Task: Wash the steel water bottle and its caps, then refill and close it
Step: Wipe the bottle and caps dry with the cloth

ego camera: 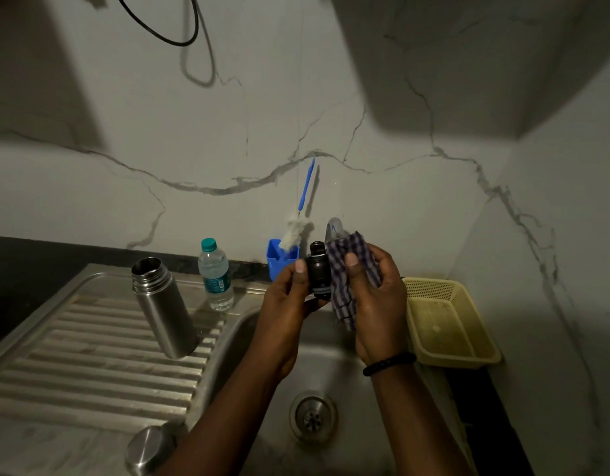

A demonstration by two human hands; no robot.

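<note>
Over the sink [334, 359], the left hand [284, 304] held the dark inner cap [319, 273], its fingers [299, 266] closed around the cap's side. The right hand [375, 304] pressed a checked cloth [348, 273] against the cap, its fingers wrapped around the cloth, thumb on top. The steel bottle [162, 307] stood open and upright on the ribbed drainboard [90, 359], well left of the hands. The steel outer cap [149, 448] lay at the drainboard's near edge, beside the left forearm. A plastic bottle [216, 274] stood behind the steel one, and a brush [298, 228] rested in a blue holder [278, 261] at the wall. A yellow basket [448, 321] sat right of the sink.
</note>
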